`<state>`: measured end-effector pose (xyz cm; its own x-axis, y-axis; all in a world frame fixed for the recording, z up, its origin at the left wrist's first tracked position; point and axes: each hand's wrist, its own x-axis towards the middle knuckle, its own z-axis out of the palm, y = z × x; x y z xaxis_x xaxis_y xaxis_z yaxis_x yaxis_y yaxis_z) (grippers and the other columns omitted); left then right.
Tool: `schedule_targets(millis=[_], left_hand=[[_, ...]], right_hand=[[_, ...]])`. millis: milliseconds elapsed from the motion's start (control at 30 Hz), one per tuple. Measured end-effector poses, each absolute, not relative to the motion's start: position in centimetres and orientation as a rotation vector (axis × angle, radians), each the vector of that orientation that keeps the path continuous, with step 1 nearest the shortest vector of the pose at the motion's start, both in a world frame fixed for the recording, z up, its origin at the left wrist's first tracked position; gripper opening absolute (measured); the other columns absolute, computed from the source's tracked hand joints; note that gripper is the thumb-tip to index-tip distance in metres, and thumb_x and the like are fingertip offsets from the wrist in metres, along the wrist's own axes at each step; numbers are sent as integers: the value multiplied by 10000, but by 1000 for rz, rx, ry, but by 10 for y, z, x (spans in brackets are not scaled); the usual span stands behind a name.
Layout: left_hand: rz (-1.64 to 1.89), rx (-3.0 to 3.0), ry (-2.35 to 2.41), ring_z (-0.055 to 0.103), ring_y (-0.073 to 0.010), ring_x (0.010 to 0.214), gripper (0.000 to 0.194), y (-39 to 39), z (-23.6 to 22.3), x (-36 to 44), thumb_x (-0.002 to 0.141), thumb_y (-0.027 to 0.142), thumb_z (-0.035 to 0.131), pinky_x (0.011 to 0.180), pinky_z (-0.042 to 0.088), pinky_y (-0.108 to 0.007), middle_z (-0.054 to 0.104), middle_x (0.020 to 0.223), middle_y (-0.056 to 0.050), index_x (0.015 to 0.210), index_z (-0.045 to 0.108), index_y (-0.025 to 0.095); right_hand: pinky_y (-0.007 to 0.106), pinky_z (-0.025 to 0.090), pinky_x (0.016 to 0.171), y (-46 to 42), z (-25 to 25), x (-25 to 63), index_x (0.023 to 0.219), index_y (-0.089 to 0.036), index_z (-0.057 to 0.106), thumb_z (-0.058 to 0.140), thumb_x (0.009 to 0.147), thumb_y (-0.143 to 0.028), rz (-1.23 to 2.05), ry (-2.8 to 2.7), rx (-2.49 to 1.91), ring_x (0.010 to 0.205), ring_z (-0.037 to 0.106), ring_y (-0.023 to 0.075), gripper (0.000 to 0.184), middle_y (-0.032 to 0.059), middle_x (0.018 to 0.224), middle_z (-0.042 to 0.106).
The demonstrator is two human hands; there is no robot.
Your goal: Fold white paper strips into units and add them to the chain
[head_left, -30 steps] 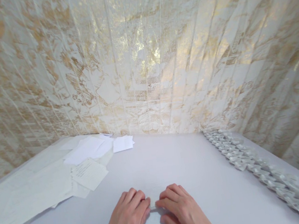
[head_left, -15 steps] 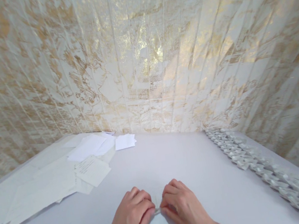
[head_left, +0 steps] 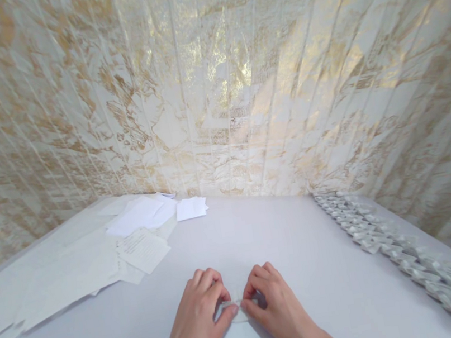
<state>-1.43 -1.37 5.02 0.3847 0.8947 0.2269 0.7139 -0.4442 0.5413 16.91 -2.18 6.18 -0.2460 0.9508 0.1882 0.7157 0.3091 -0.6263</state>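
A small piece of folded paper [head_left: 241,317] lies on the white tabletop [head_left: 260,231] between my two hands. My left hand [head_left: 198,311] pinches its left side, thumb tip on top and fingers curled behind it. On the other side, my right hand [head_left: 276,301] grips the paper between thumb and bent fingers. Only a narrow pale strip with a fold shows between the thumbs. The rest is covered by my fingers.
Large paper sheets [head_left: 67,272] spread along the left side, with a printed slip [head_left: 144,250] and white sheets [head_left: 134,215] on them. A small white stack [head_left: 191,208] stands near the back. Rows of folded paper pieces [head_left: 395,254] line the right edge. A patterned curtain [head_left: 216,108] hangs behind.
Both thumbs have shifted on the paper, and more of its near edge shows between them. My hands sit slightly farther from me in the picture. The view has tilted a little.
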Motion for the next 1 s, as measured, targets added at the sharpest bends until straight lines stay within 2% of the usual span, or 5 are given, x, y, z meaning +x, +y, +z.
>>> schedule_targets(millis=[433, 533, 667, 800, 1000], left_hand=[[669, 2183, 1473, 512, -250, 968, 107, -14, 54, -9, 804, 145, 646, 853, 400, -401, 592, 974, -22, 870, 592, 210], [675, 2180, 1439, 511, -254, 1005, 150, -13, 53, -12, 805, 128, 616, 878, 403, -404, 601, 1008, -21, 914, 618, 231], [675, 2196, 1353, 508, -253, 1076, 264, -12, 49, -20, 842, 124, 572, 929, 408, -410, 608, 1120, -33, 1064, 633, 254], [705, 2301, 1106, 469, -226, 1202, 463, -14, 47, -24, 900, 82, 472, 1028, 374, -393, 591, 1305, -13, 1296, 534, 314], [823, 2165, 1020, 544, -177, 1073, 644, -17, 48, -19, 752, -34, 425, 973, 432, -315, 590, 1161, -7, 1282, 524, 318]], right_hand=[[360, 391, 824, -21, 55, 171, 784, -196, 604, 656, 752, -19, 614, -2029, -1459, 876, 518, 223, 186, 10, 844, 612], [355, 386, 857, -17, 57, 180, 859, -208, 610, 554, 696, 32, 724, -2062, -1405, 922, 514, 218, 295, 8, 893, 600], [378, 364, 927, -11, 58, 192, 889, -213, 594, 472, 609, 36, 850, -2111, -1347, 966, 504, 216, 395, 11, 932, 583], [384, 359, 946, -12, 57, 197, 917, -210, 584, 456, 600, 23, 883, -2101, -1318, 999, 493, 219, 413, 18, 967, 582], [386, 382, 936, -23, 63, 184, 899, -203, 590, 618, 662, -72, 839, -2050, -1401, 1006, 482, 239, 272, 32, 1009, 559]])
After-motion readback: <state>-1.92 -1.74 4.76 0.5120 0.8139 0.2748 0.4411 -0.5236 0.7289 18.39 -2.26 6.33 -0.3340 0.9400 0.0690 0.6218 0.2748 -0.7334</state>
